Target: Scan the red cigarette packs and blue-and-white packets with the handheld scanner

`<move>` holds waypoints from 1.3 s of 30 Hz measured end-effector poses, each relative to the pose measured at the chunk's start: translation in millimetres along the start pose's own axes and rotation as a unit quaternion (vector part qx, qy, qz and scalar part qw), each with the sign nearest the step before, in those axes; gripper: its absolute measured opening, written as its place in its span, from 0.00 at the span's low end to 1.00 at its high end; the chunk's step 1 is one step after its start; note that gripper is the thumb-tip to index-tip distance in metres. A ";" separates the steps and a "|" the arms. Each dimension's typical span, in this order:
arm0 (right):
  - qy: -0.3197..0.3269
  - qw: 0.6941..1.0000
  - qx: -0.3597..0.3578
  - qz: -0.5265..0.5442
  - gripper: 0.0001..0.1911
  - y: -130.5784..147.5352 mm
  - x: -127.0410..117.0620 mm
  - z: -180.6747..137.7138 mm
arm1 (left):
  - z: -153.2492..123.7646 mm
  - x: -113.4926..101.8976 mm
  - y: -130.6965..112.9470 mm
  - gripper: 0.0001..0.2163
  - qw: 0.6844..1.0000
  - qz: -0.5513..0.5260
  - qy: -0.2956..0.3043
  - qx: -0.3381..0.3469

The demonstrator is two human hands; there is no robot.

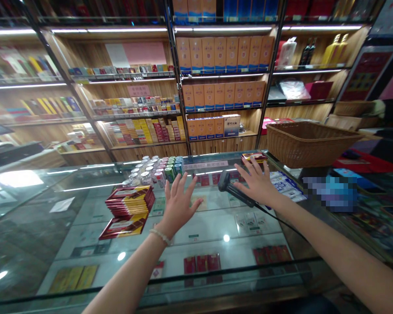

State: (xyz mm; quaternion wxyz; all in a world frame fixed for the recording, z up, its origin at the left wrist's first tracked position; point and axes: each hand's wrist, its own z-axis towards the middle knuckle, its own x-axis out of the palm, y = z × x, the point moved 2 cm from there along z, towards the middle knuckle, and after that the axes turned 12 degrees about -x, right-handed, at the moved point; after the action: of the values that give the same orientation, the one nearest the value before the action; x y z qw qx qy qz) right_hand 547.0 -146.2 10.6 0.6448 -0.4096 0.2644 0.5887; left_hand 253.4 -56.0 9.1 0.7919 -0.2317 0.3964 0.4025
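Hands, left [179, 204] and right [257, 183], outstretched, splayed

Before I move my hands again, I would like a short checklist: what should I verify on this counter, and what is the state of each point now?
1. Left hand free: ok, open, fingers spread, holding nothing.
2. Right hand free: ok, open over the scanner; whether they touch, cannot tell.
3. Scanner lying on the glass counter: ok.
4. Cable clear of the right forearm: cannot tell, it runs close under it.
5. Carton stack piled squarely: not ok, cartons sit askew.
6. Cans beyond the left hand upright: ok.
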 end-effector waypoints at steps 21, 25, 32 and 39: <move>-0.021 0.993 0.111 -0.041 0.34 -142.4 9.4 -15.9 | 72.7 1.3 -84.7 0.31 0.997 -0.062 0.024 0.042; -0.010 0.991 0.123 -0.049 0.35 -160.0 21.0 -24.3 | 83.0 13.1 -107.8 0.30 0.995 -0.084 0.026 0.047; -0.010 0.992 0.112 -0.065 0.34 -169.4 40.5 -7.6 | 117.5 37.6 -153.6 0.31 0.994 -0.100 0.033 0.040; -0.003 0.993 0.059 -0.101 0.30 -168.6 62.5 13.3 | 163.2 57.4 -198.2 0.32 0.993 -0.084 0.083 0.032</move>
State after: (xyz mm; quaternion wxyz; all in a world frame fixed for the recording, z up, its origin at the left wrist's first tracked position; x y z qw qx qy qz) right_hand 720.1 -96.3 2.8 0.7245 -0.3937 0.2544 0.5053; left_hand 508.9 -30.7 66.2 0.7942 -0.2715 0.4523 0.3016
